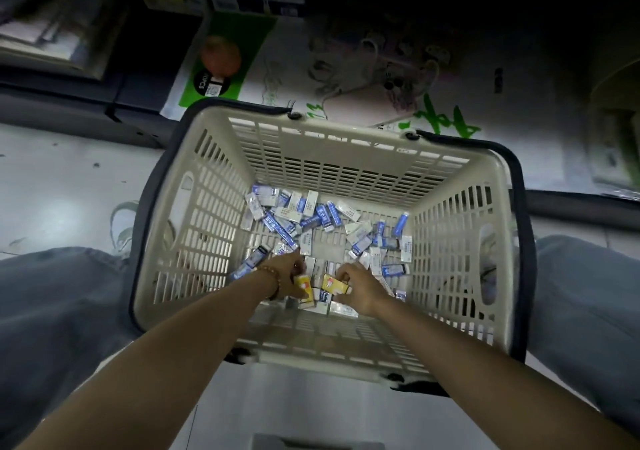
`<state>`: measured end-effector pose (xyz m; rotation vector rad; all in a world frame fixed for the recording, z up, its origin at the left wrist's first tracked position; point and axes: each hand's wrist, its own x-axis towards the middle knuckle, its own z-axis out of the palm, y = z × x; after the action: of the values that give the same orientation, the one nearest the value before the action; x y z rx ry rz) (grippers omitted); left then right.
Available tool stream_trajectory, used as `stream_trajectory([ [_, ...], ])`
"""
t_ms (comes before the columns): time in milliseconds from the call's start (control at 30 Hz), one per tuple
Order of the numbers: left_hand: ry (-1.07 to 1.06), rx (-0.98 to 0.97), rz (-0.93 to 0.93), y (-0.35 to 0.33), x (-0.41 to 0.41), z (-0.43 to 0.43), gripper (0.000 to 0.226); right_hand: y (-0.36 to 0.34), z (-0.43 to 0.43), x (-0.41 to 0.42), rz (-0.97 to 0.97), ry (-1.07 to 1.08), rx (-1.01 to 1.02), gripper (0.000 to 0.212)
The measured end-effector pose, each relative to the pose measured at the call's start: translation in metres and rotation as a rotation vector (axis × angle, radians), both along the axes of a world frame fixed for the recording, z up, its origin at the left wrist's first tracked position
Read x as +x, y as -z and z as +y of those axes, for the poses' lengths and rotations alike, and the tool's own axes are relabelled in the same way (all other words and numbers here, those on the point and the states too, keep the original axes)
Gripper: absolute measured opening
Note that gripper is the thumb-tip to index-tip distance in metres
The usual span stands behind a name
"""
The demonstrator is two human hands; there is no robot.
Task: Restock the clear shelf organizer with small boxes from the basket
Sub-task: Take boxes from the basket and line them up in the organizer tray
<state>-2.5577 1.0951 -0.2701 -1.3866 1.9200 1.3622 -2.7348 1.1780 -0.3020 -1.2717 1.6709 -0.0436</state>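
Over pale floor tiles (69,186), by the near wall of the basket (346,144): left hand (289,274) clasping a yellow box (302,283), right hand (358,287) clasping a second yellow box (333,285), both lying between the hands.

Inside the basket (346,138), left grip (289,275) holds the left yellow box (302,282), right grip (358,287) the right yellow box (332,285).

Wide-angle head view. The basket (346,158) and the small boxes (304,214) just beyond the left grip (291,276) and right grip (356,287) form the brightest, sharpest zone, evenly lit; the yellow boxes (332,285) held in both grips show saturated colour, their print too small to read. Far beyond the grips the scene sinks to near-black and blurs. Straight lines bow toward the corners; the forearms (194,345) behind the grips stretch and soften.
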Motion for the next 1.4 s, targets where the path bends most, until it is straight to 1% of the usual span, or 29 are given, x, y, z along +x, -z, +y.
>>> stream_trajectory([
  [67,-0.027,0.002,0.033,-0.005,0.004,-0.006,0.034,0.001,0.001,-0.001,-0.015,-0.013,-0.008,0.033],
  [100,-0.087,-0.028,0.058,-0.012,0.006,-0.01,0.026,0.002,0.003,-0.001,-0.012,-0.014,-0.002,0.032],
  [167,-0.34,-0.029,0.164,-0.025,0.013,-0.025,0.012,0.001,0.005,0.0,0.007,0.027,0.039,0.034],
  [233,-0.645,-0.008,0.248,-0.043,0.026,-0.04,0.014,0.001,0.005,0.0,0.017,0.085,0.079,0.036],
  [267,-0.776,0.021,0.292,-0.053,0.033,-0.045,0.016,0.0,0.004,0.0,0.019,0.104,0.085,0.034],
  [333,-0.949,0.079,0.377,-0.071,0.045,-0.049,0.031,-0.004,0.002,0.002,0.01,0.155,0.087,0.021],
  [367,-0.982,0.078,0.411,-0.079,0.049,-0.047,0.033,-0.006,0.002,0.003,0.003,0.176,0.092,0.016],
  [467,-0.987,0.139,0.453,-0.092,0.06,-0.037,0.029,-0.016,-0.002,0.007,-0.024,0.162,0.109,0.018],
  [533,-1.041,0.22,0.495,-0.098,0.064,-0.03,0.026,-0.033,-0.01,0.006,-0.084,0.173,0.085,0.01],
  [600,-1.077,0.272,0.559,-0.102,0.068,-0.026,0.028,-0.06,-0.026,0.005,-0.196,0.303,0.005,0.021],
  [667,-1.077,0.314,0.615,-0.106,0.07,-0.023,0.032,-0.094,-0.048,0.008,-0.356,0.45,-0.084,0.025],
  [700,-1.092,0.334,0.638,-0.107,0.071,-0.023,0.032,-0.11,-0.06,0.01,-0.414,0.466,-0.118,0.027],
  [800,-1.243,0.404,0.676,-0.108,0.07,-0.025,0.026,-0.15,-0.086,0.024,-0.573,0.352,-0.135,0.029],
  [867,-1.289,0.474,0.71,-0.11,0.067,-0.024,0.029,-0.162,-0.094,0.039,-0.613,0.261,-0.1,0.029],
  [900,-1.258,0.493,0.71,-0.111,0.066,-0.024,0.033,-0.164,-0.095,0.047,-0.597,0.226,-0.092,0.027],
  [967,-1.119,0.478,0.676,-0.111,0.066,-0.023,0.037,-0.158,-0.096,0.063,-0.549,0.209,-0.092,0.029],
  [1033,-1.02,0.422,0.648,-0.109,0.068,-0.022,0.032,-0.149,-0.097,0.076,-0.551,0.269,-0.087,0.032],
  [1167,-1.064,0.355,0.675,-0.103,0.069,-0.023,0.033,-0.131,-0.101,0.082,-0.639,0.438,-0.082,0.028],
  [1233,-1.115,0.283,0.639,-0.099,0.068,-0.024,0.034,-0.115,-0.099,0.081,-0.607,0.478,-0.08,0.026],
  [1267,-1.151,0.247,0.623,-0.097,0.068,-0.025,0.034,-0.105,-0.095,0.079,-0.537,0.466,-0.07,0.026],
  [1300,-1.193,0.217,0.615,-0.095,0.069,-0.027,0.034,-0.093,-0.089,0.077,-0.424,0.411,-0.05,0.026],
  [1333,-1.242,0.202,0.623,-0.094,0.072,-0.03,0.033,-0.079,-0.082,0.073,-0.286,0.304,-0.008,0.026],
  [1400,-1.36,0.234,0.684,-0.095,0.075,-0.035,0.029,-0.053,-0.067,0.069,-0.039,0.03,0.116,0.031],
])
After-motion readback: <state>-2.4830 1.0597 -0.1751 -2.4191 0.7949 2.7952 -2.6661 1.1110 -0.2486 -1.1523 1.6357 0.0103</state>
